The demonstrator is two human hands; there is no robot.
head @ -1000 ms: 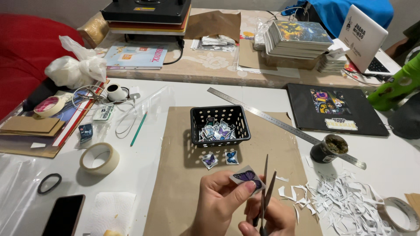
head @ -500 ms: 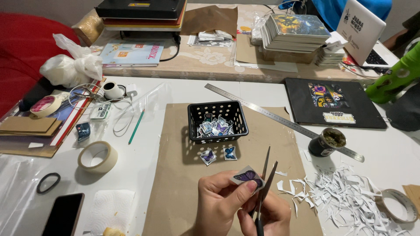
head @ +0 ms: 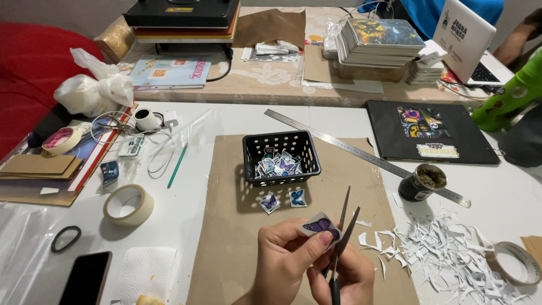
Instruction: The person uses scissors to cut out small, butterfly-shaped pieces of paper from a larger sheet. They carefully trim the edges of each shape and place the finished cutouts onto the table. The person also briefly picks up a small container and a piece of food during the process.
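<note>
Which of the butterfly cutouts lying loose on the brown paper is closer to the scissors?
The blue butterfly cutout, the right one of the pair below the black basket. The purple butterfly cutout beside it lies farther left of the scissors.

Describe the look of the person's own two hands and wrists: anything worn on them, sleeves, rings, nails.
Both hands, the left hand and right hand, are bare: no gloves, rings or watch visible. No sleeve reaches the visible wrists. Nails look short and unpainted.

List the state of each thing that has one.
scissors: blades open, in right hand
butterfly cutout: pinched by left hand
black basket: upright, holding cutouts
small jar: lid off
laptop: open
phone: screen dark
</note>
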